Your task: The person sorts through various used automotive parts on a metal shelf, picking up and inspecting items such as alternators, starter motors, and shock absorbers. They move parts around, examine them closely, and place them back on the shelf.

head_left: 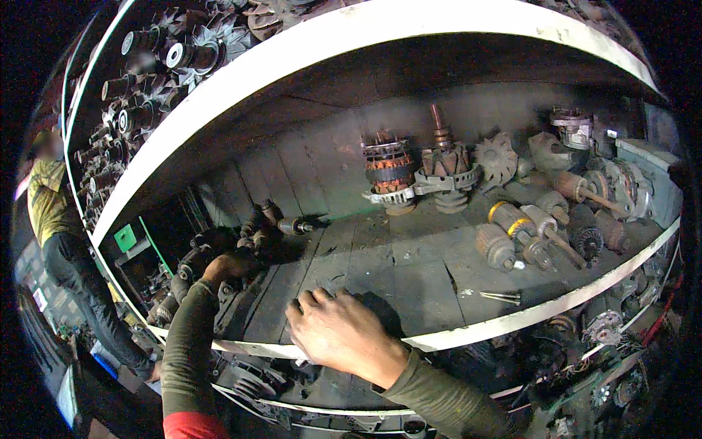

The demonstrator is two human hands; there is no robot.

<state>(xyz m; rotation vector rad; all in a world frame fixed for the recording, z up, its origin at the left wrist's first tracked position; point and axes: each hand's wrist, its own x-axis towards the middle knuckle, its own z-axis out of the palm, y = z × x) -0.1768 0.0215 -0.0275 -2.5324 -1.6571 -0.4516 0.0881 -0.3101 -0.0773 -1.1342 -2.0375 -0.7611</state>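
My left hand point(228, 268) reaches in at the left end of the shelf, among a heap of dark, greasy armatures point(196, 260). Shadow covers its fingers, and I cannot tell whether they grip a part. Just beyond it another armature point(294, 225) lies on its side. My right hand point(338, 331) is at the white front edge of the shelf point(468, 333), back of the hand upward. Its fingers curl under, so the fingertips and anything inside them are hidden.
A copper-wound stator point(390, 170) and a finned rotor point(446, 172) stand at the back. Several armatures point(515, 223) and fan wheels point(499, 161) crowd the right side, near loose bolts point(502, 298). More parts fill the racks above and below. Another person point(62, 212) is at far left.
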